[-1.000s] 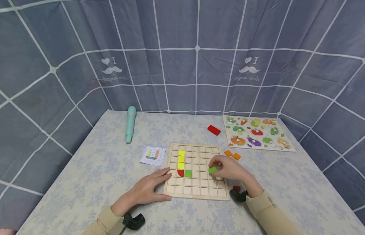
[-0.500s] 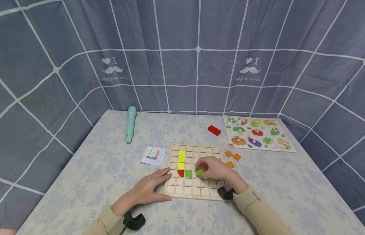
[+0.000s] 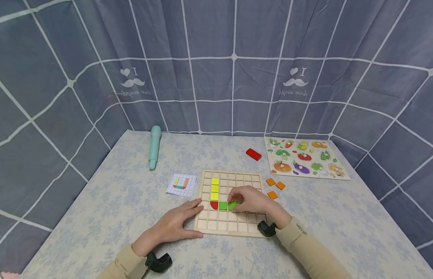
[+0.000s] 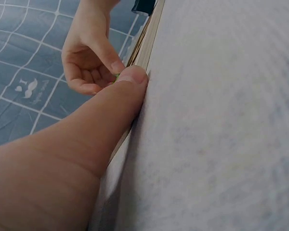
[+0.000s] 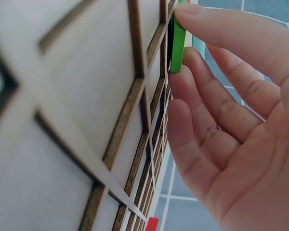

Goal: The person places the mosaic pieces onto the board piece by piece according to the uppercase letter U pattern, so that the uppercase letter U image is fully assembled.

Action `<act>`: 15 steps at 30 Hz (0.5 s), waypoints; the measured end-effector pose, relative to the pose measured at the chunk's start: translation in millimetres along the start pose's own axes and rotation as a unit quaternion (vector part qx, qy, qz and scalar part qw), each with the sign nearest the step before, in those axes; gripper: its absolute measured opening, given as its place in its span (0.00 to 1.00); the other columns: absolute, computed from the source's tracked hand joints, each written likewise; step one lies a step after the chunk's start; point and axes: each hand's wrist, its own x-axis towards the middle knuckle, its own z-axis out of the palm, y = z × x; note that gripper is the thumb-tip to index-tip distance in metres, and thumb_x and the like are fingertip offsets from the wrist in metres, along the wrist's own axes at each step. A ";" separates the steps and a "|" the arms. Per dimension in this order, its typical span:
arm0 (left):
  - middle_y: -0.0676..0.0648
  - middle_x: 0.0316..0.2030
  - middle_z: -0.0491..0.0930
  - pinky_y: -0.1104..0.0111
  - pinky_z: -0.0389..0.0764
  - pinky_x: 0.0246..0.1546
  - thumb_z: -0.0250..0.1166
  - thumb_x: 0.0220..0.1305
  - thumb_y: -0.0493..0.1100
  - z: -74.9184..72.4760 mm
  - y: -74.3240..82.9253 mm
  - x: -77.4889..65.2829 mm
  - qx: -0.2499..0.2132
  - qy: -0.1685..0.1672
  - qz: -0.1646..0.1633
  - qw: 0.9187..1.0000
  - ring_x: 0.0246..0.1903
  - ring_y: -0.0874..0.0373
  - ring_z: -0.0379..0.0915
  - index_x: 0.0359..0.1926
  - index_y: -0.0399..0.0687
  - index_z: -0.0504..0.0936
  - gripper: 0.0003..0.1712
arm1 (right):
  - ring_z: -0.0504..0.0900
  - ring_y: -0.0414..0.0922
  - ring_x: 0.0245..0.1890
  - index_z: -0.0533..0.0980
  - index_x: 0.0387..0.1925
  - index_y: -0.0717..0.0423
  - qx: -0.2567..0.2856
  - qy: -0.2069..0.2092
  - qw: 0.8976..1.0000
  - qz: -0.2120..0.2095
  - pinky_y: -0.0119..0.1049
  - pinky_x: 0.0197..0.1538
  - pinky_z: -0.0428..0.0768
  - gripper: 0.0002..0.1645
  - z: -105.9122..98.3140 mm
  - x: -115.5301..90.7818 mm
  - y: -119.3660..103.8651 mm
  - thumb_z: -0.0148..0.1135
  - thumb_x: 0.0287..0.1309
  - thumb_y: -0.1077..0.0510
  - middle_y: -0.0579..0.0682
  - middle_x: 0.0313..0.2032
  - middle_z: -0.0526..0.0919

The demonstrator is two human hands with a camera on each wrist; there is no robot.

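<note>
Between thumb and fingers, my right hand (image 3: pixel 251 200) pinches a green square tile (image 3: pixel 232 205). In the right wrist view this green tile (image 5: pixel 178 45) stands at the face of the gridded board. It lines up right of another green square tile (image 3: pixel 223 205) on the wooden grid board (image 3: pixel 237 225). Left of that are a red quarter-round piece (image 3: pixel 214 205) and a column of yellow square tiles (image 3: pixel 214 188). My left hand (image 3: pixel 179 221) rests at the board's left side, fingers extended over its edge and thumb at the near corner (image 4: pixel 135 77).
Three orange tiles (image 3: pixel 272 195) lie right of the board, and a red block (image 3: pixel 253 154) sits behind it. A vegetable puzzle (image 3: pixel 293 155) stands at the back right. To the left are a pattern card (image 3: pixel 181 192) and a teal microphone (image 3: pixel 154 147).
My right hand has moved left across the board with the green tile, up beside the other green one. That uncovered a third orange tile. The left hand has stayed put.
</note>
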 end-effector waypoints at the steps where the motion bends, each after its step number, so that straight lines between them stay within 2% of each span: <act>1: 0.47 0.69 0.57 0.56 0.61 0.65 0.63 0.51 0.71 0.0 -0.1 0.1 0.001 0.000 0.000 1.000 0.68 0.54 0.51 0.66 0.45 0.68 0.49 | 0.78 0.38 0.36 0.79 0.36 0.47 0.000 0.000 1.000 -0.001 0.31 0.41 0.79 0.12 0.2 0.2 0.3 0.72 0.48 0.59 0.39 0.34 0.81; 10: 0.48 0.69 0.57 0.57 0.61 0.65 0.63 0.50 0.71 1.5 -1.3 -0.4 -0.001 0.003 0.001 1.000 0.68 0.54 0.52 0.66 0.45 0.68 0.49 | 0.79 0.38 0.38 0.79 0.37 0.48 0.023 -0.003 1.000 -0.012 0.32 0.43 0.79 0.14 -0.7 -0.4 0.5 0.74 0.47 0.57 0.40 0.36 0.81; 15: 0.48 0.69 0.57 0.58 0.60 0.66 0.62 0.50 0.71 2.8 -2.3 -0.8 0.000 0.006 0.007 1.000 0.68 0.54 0.52 0.66 0.45 0.68 0.49 | 0.79 0.44 0.41 0.78 0.42 0.54 0.039 -0.004 0.999 -0.018 0.37 0.47 0.80 0.16 -9.2 -8.4 -0.6 0.72 0.49 0.58 0.46 0.40 0.81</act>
